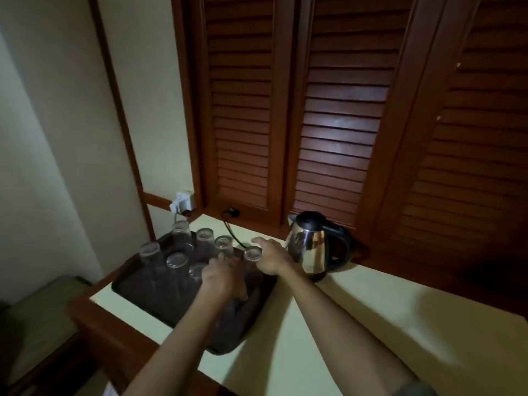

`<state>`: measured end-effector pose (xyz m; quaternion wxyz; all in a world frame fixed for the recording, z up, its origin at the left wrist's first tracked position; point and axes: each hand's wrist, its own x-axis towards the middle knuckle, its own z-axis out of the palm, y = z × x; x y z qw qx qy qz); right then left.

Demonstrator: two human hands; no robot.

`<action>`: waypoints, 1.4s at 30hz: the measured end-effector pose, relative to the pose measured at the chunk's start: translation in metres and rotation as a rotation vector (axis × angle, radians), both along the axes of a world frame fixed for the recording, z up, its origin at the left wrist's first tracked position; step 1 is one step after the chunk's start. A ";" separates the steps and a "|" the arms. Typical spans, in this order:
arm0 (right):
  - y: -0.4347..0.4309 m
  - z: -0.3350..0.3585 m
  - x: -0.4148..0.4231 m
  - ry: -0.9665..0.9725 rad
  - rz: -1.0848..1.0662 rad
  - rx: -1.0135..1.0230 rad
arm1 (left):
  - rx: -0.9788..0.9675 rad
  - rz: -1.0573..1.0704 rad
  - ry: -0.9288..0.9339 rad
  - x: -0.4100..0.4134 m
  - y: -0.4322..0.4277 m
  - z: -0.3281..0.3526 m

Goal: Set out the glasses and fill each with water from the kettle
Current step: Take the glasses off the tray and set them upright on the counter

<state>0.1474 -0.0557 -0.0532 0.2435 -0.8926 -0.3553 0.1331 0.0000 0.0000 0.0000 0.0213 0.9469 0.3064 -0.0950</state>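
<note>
Several clear glasses stand upside down on a dark tray [160, 307] at the left of the counter. My right hand [271, 260] curls round the rightmost glass [253, 253] at the tray's far right corner, with fingers behind it. My left hand [224, 277] reaches down over the tray just left of that, fingers bent downward beside another glass [197, 270]. What lies under its palm is hidden. A steel kettle [313, 247] with a black lid and handle stands on the counter right of my right hand.
The pale counter [357, 324] extends right and toward me. Wooden louvred doors [340, 124] rise behind it. A black cord [228, 224] runs from a wall socket with a plug [183, 202] past the tray's far edge. The counter's wooden edge [114, 332] drops off at the left.
</note>
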 end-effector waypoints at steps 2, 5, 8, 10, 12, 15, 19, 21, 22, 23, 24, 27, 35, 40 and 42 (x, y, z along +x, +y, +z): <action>0.007 0.000 -0.002 -0.014 0.010 -0.055 | 0.026 -0.016 0.062 0.002 -0.001 -0.003; 0.016 -0.009 0.000 -0.010 0.010 -0.049 | 0.059 0.006 0.136 0.008 0.005 -0.007; 0.018 -0.014 0.003 -0.019 -0.019 -0.007 | 0.095 -0.013 0.218 0.013 0.015 -0.006; 0.018 -0.014 0.005 -0.027 -0.024 0.008 | 0.129 -0.042 0.263 0.014 0.018 -0.004; 0.018 -0.011 0.007 -0.040 -0.015 0.007 | 0.150 -0.080 0.262 0.016 0.022 -0.001; 0.018 -0.007 0.009 -0.051 -0.016 0.023 | 0.163 -0.126 0.187 0.015 0.029 0.005; 0.014 -0.001 0.011 -0.002 -0.028 0.049 | 0.068 -0.090 0.148 0.010 0.032 0.014; 0.005 0.006 0.011 0.052 -0.072 0.103 | -0.125 -0.073 0.175 0.006 0.039 0.024; -0.002 0.010 0.010 0.096 -0.117 0.152 | -0.233 -0.066 0.185 0.004 0.046 0.029; -0.010 0.014 0.008 0.169 -0.174 0.225 | -0.350 -0.044 0.175 0.000 0.054 0.034; -0.020 0.016 0.006 0.273 -0.227 0.324 | -0.487 0.002 0.139 -0.006 0.062 0.037; -0.059 0.014 -0.001 0.640 -0.352 0.645 | -0.882 0.094 -0.029 -0.036 0.079 0.033; -0.164 -0.033 -0.041 1.489 -0.497 1.162 | -1.810 0.282 -0.581 -0.077 0.019 -0.057; -0.180 -0.060 -0.040 1.348 -0.386 1.135 | -1.723 0.125 -0.729 -0.073 -0.049 -0.087; -0.179 -0.061 -0.037 1.050 -0.410 1.021 | -1.545 0.086 -0.771 -0.068 -0.070 -0.094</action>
